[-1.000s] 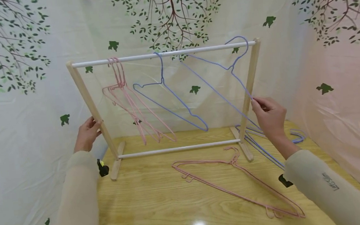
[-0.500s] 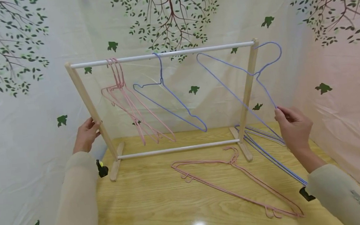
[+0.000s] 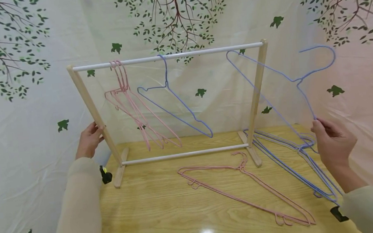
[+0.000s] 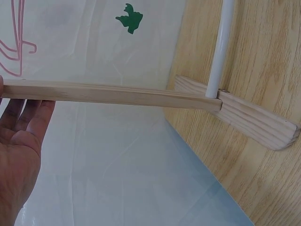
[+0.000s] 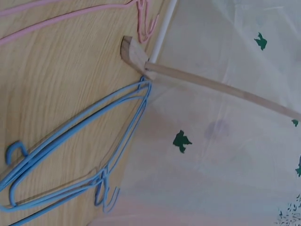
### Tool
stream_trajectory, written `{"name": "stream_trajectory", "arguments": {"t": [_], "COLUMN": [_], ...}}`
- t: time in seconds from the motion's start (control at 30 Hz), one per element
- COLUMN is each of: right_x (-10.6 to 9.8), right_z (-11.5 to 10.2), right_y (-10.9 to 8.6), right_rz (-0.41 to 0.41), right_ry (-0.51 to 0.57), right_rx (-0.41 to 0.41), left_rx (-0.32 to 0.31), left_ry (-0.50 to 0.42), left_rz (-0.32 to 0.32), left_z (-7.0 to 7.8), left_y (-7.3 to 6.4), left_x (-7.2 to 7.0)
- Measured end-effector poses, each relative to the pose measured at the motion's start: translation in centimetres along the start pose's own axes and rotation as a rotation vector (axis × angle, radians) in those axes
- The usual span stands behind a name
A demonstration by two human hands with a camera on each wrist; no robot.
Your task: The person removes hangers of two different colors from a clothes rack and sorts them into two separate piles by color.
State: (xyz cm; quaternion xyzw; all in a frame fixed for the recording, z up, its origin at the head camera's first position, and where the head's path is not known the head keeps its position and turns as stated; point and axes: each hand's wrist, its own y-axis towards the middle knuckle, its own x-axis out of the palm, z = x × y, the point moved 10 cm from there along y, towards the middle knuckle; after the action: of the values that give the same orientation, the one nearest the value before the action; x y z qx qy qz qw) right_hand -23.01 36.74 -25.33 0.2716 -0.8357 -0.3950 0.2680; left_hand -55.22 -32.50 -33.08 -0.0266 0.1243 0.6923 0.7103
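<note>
My right hand (image 3: 335,142) pinches one lower corner of a blue clothes hanger (image 3: 298,80), raised to the right of a small clothes rack (image 3: 261,69). Its hook points up and is off the rail; its far corner overlaps the rack's right post. My left hand (image 3: 90,139) grips the rack's left post (image 3: 86,99), its fingers (image 4: 40,120) bent behind the wood in the left wrist view. On the white rail (image 3: 214,50) hang several pink hangers (image 3: 125,88) at the left and a blue hanger (image 3: 167,83) near the middle. Neither hand shows in the right wrist view.
Pink hangers (image 3: 242,168) lie stacked on the wooden table (image 3: 154,208) before the rack. Several blue hangers (image 5: 101,176) lie at the table's right edge, below my right hand. A curtain with leaf prints (image 3: 370,122) closes off the back and sides.
My right hand has moved right and a little down with the blue hanger, and its hook has come away from the rail past the right post. My left hand has stayed on the left post.
</note>
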Motion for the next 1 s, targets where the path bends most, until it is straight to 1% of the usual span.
{"name": "stream_trajectory", "arguments": {"t": [0.07,0.17,0.23,0.33,0.37,0.4,0.43,0.47,0.5,0.53,0.6,0.63,0.67,0.7,0.73,0.8,0.87,0.93,1.0], "right_x": [-0.7,-1.9,-2.9,-4.8,-5.5,-6.0,-6.5,-6.9,-7.5,-7.8,-8.4,-8.7,-9.0,-9.3,-9.4,-9.4,-9.6,-9.6,-9.6], "right_z": [-0.8,-1.5,-1.4,-0.3,0.0,0.2,0.4,0.6,0.8,1.0,1.4,1.9,2.3,2.8,3.2,3.9,4.9,5.8,6.9], "right_y": [0.1,0.3,0.6,0.9,1.0,1.1,1.2,1.3,1.3,1.4,1.3,1.2,1.0,0.8,0.6,0.1,-0.6,-1.5,-2.5], "right_rz": [0.024,0.070,0.109,0.172,0.191,0.195,0.198,0.194,0.205,0.207,0.205,0.205,0.200,0.197,0.178,0.133,0.092,0.048,0.000], "right_ry": [0.024,0.084,0.109,0.140,0.135,0.093,0.091,0.048,0.023,-0.032,-0.159,-0.203,-0.271,-0.308,-0.367,-0.443,-0.489,-0.521,-0.543], "right_rx": [-0.026,-0.037,-0.026,0.005,0.016,0.014,0.010,0.007,0.017,0.030,0.060,0.089,0.120,0.153,0.169,0.180,0.210,0.247,0.304], "left_rx": [0.000,-0.005,-0.005,-0.011,-0.013,-0.016,-0.017,-0.019,-0.015,-0.010,0.002,0.011,0.014,0.021,0.020,0.019,0.019,0.014,0.018], "left_ry": [-0.001,0.001,0.008,0.016,0.016,0.013,0.012,0.011,0.004,-0.004,-0.017,-0.021,-0.028,-0.029,-0.034,-0.036,-0.031,-0.046,-0.030], "left_rz": [-0.003,-0.002,-0.004,-0.004,-0.004,-0.004,-0.006,-0.006,-0.008,-0.011,-0.018,-0.023,-0.028,-0.030,-0.033,-0.032,-0.030,-0.023,-0.027], "left_z": [0.1,0.2,0.2,0.1,0.1,0.1,0.0,0.0,0.0,0.1,0.1,0.1,0.1,0.1,0.1,0.0,0.0,-0.1,-0.1], "left_y": [-0.1,-0.3,-0.3,-0.3,-0.3,-0.2,-0.2,-0.2,-0.2,0.0,0.3,0.4,0.6,0.7,0.9,1.2,1.4,1.7,2.0], "left_x": [0.1,0.0,0.0,0.0,0.0,0.0,0.0,0.0,0.1,0.1,0.1,0.1,0.1,0.1,0.1,0.1,0.1,0.0,0.0]}}
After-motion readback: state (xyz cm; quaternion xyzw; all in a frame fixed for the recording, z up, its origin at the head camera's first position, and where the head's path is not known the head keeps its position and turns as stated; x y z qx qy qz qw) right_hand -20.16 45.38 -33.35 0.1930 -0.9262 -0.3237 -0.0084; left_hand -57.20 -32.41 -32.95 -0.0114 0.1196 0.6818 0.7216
